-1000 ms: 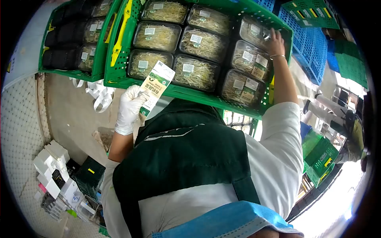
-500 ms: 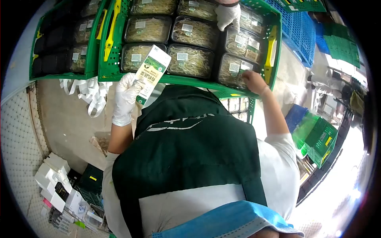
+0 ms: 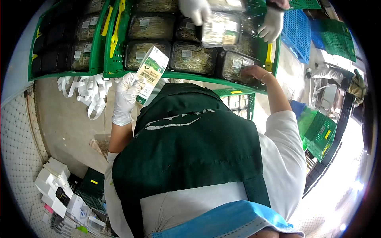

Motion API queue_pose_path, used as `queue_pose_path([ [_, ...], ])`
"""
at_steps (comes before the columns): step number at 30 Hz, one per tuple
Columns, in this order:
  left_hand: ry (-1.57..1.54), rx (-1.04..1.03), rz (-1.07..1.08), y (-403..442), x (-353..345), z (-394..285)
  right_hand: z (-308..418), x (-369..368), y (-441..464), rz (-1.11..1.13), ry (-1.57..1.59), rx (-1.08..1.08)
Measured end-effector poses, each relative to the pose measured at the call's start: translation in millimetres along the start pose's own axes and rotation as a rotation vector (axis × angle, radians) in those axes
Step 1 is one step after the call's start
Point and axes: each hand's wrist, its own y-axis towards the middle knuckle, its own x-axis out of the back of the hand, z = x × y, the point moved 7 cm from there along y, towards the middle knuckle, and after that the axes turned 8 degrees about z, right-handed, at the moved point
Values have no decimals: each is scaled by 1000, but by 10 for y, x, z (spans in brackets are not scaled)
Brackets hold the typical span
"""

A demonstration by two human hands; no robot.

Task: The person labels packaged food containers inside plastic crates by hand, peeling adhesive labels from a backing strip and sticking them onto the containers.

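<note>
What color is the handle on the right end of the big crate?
The handle is yellow, visible in the head view.

A single camera, worn on the person's head, looks steeply down and forward through a very wide lens that bends the scene and leaves dark, curved edges. Closest to the lens, a blue face mask (image 3: 234, 220) crosses the bottom of the frame, with the dark green apron (image 3: 190, 154) filling the center just beyond. The left hand (image 3: 126, 93) and right hand (image 3: 254, 74) appear farther out, at about arm's reach, on their own sides of the view. The packed green crate (image 3: 198, 78) lies ahead of the body, cut off by the top edge, while the floor (image 3: 67, 131) shows lower and farther away at left.
</note>
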Motion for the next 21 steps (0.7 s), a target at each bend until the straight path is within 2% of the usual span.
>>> queue_pose_path([
  [2,-55,-30,7,-4,-11,-52,-188,-113,-214,263,-47,-524],
  [4,-114,-137,36,-10,-66,-177,330,80,-98,125,-115,-480],
  [5,-122,-158,92,14,-75,-128,771,157,151,31,-268,-209],
  [6,-102,-132,93,7,-125,-141,1579,246,215,-217,498,46],
  [7,-82,-112,89,17,-189,-168,2085,180,406,-139,670,207],
  [9,54,-172,95,12,-202,-262,2781,69,766,-248,433,482],
  [11,287,-107,135,-98,-49,-394,3036,-90,1035,-198,282,309],
  [12,382,-244,147,-163,39,-480,3312,-37,986,-267,132,450],
  [13,487,-131,97,-206,206,-329,3374,-123,1055,-211,150,487],
  [14,494,-114,62,-219,252,-346,3454,-198,1100,-163,165,472],
  [15,324,-175,27,-199,184,-408,3534,-279,1118,-113,178,448],
  [16,155,-116,-20,-224,173,-390,3589,-379,1160,-23,220,417],
  [17,-18,-67,-80,-254,161,-369,3585,-445,1198,-125,291,427],
  [20,19,9,-130,-305,336,-235,3658,-367,1325,-275,46,532],
  [21,25,53,-139,-342,398,-140,3666,-316,1413,-238,72,543],
])
